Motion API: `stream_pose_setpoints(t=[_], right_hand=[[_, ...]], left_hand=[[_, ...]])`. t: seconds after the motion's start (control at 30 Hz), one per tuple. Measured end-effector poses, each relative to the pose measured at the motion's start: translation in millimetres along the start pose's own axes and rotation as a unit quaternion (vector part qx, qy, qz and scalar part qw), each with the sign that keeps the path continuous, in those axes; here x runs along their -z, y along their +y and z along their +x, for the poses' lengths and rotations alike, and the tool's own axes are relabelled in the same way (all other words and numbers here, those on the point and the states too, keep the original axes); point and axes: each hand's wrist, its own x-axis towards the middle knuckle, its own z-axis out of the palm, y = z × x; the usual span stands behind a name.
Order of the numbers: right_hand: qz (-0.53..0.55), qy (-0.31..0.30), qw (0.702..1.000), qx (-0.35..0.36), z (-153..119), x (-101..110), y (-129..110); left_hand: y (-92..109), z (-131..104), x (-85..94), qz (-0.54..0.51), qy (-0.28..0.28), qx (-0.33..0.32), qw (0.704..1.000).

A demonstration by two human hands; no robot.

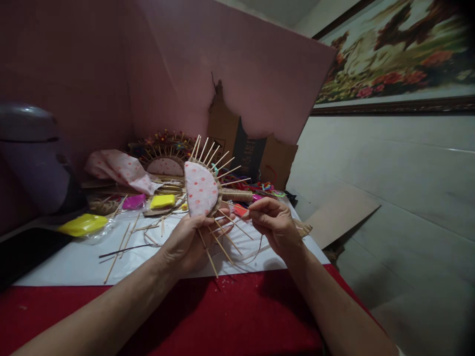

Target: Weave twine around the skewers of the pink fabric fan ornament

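My left hand (187,242) is closed on the lower edge of a half-circle craft piece (201,188). Its face is white cloth with red dots, its curved rim is wrapped in twine, and thin wooden sticks fan out from that rim. The piece is held up above the table, flat side to the left. To its right, my right hand (276,222) pinches a thin brown strand of twine (259,247) between thumb and fingers; the strand loops down below the hand. Where the strand meets the piece is hard to make out.
Loose sticks (124,242) lie on the white sheet (148,269) over a red cloth (166,316). Yellow clay (83,225) and purple clay (134,201) packs sit left. Behind stand a similar half-circle piece (165,166) and cardboard (224,126). A large bottle (35,163) stands far left.
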Motion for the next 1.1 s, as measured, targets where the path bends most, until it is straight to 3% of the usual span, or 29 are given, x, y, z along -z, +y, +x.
stream_pose_setpoints(t=[0.33,0.73,1.1], right_hand=[[0.014,0.061,0.997,0.048,9,8,4],[-0.017,0.101,0.992,0.078,16,15,11],[-0.064,0.116,0.989,0.067,18,16,10]], left_hand=[[1,-1,0.9,-0.005,-0.009,0.014,1.0],[3,-4,-7.8,0.028,0.023,0.01,0.999],[5,-3,-3.5,-0.007,-0.04,0.04,0.998]])
